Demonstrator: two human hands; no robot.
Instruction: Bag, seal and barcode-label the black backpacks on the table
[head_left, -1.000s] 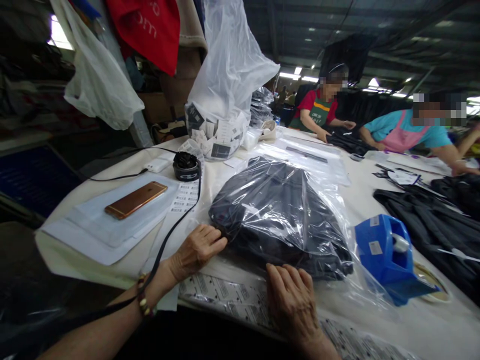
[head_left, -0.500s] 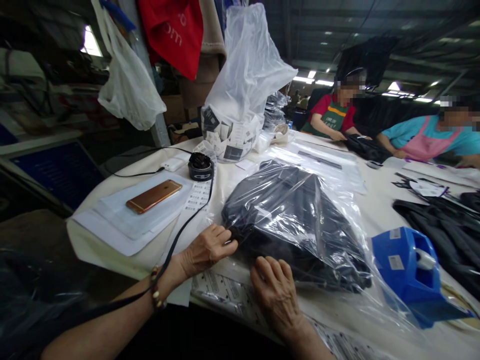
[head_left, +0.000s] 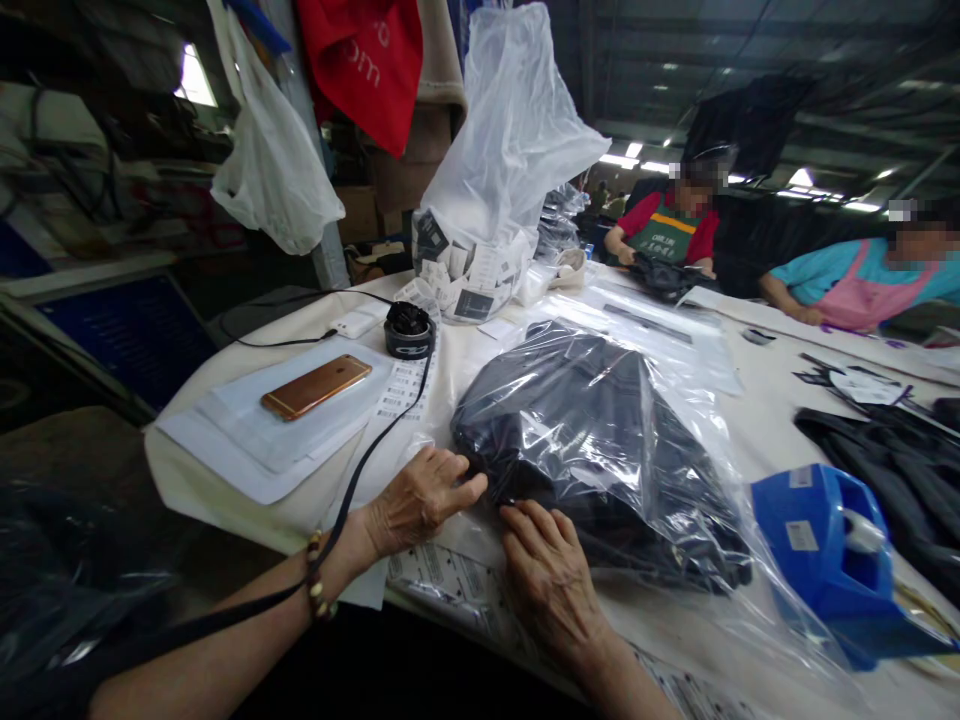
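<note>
Black garment bundle in one clear, glossy plastic bag point(head_left: 577, 430): lies on the cream tabletop point(head_left: 776, 435), right in front of the person's two hands. Left hand point(head_left: 427, 497): fingers bent, thumb pointing toward the bag, tips at its near left corner; cannot tell if plastic is pinched. Right hand point(head_left: 551, 580): palm down, fingers half curled, fingertips at the near edge just beside the left; thumb hidden, grip cannot be told.

One beaded bracelet point(head_left: 316, 585) on the left wrist; one long black strap point(head_left: 352, 495) crosses it. Printed white-and-grey sheeting point(head_left: 450, 580) under the hands at the table edge.

Left of bundle: one copper-gold phone point(head_left: 316, 387) on at least two pale flat sheets point(head_left: 259, 482), one white barcode label strip point(head_left: 403, 390), one round black coil point(head_left: 409, 332), one small white box-shaped device point(head_left: 358, 322) with a cable. Right: one blue plastic dispenser point(head_left: 829, 560), near the bag; black cloth point(head_left: 892, 480) beyond, piece count unclear.

Behind: one large translucent bag point(head_left: 517, 150), paper tags point(head_left: 480, 275) inside, too many to count. Hanging upper left: one white plastic bag point(head_left: 277, 185), one red cloth point(head_left: 367, 65). Two co-workers across: one green apron point(head_left: 664, 240), one pink apron point(head_left: 862, 290).
</note>
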